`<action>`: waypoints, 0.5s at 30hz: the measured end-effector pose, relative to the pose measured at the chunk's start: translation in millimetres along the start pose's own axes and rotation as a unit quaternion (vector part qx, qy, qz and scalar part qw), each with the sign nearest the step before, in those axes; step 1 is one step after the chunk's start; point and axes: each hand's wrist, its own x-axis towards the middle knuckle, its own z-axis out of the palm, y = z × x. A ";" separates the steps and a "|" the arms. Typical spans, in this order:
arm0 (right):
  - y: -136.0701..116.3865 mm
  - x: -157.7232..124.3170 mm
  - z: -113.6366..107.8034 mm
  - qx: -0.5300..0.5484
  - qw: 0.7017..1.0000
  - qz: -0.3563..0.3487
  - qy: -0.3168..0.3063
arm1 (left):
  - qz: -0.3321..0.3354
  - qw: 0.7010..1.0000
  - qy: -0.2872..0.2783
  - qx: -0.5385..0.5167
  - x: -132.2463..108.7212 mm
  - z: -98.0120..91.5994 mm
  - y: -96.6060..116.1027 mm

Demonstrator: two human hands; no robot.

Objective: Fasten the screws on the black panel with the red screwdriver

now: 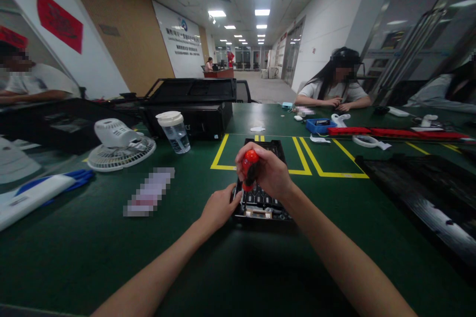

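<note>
Gripped a red-handled screwdriver (pixel 250 164) upright in the right hand (pixel 270 174), fingers closed round the handle, tip down in a black unit (pixel 265 204) lying on the green tabletop (pixel 178 257) across the near yellow line (pixel 223 167) (close in front of the body). Steadied the unit's left edge with the left hand (pixel 219 208), fingers curled against it. Worked well apart from a white fan (pixel 119 147) and a lidded jar (pixel 174 131) at left.

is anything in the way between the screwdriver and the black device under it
Nothing visible. The right hand holds the screwdriver upright, its shaft pointing straight down onto the black device. The left hand holds the device's left edge, beside the shaft, not under it.
</note>
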 end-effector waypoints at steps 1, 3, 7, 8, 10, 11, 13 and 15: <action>-0.1 -0.1 -0.1 0.001 1.000 0.000 -0.002 | 0.001 1.000 0.000 0.000 -0.1 0.1 -0.1; 0.0 -0.3 -0.1 0.004 1.000 -0.001 -0.007 | 0.004 1.000 -0.001 0.001 -0.3 0.2 -0.3; -0.2 -0.4 0.5 0.011 1.000 0.008 -0.013 | -0.002 1.000 0.000 -0.004 -0.5 -1.7 1.1; -0.3 -0.4 0.6 0.012 1.000 0.011 -0.014 | -0.004 1.000 -0.001 -0.007 -0.5 -2.5 2.0; -0.3 -0.3 0.4 0.012 1.000 0.011 -0.014 | -0.011 1.000 -0.008 -0.010 -0.4 -4.3 4.0; -0.1 -0.2 0.2 0.011 1.000 0.010 -0.014 | -0.014 1.000 -0.011 -0.010 -0.3 -5.0 4.9; 0.4 0.0 -0.5 0.011 1.000 0.008 -0.014 | -0.017 1.000 -0.014 -0.008 -0.2 -5.7 6.0; 1.0 0.2 -1.4 0.012 1.000 0.007 -0.017 | -0.015 1.000 -0.013 -0.006 -0.2 -5.4 6.0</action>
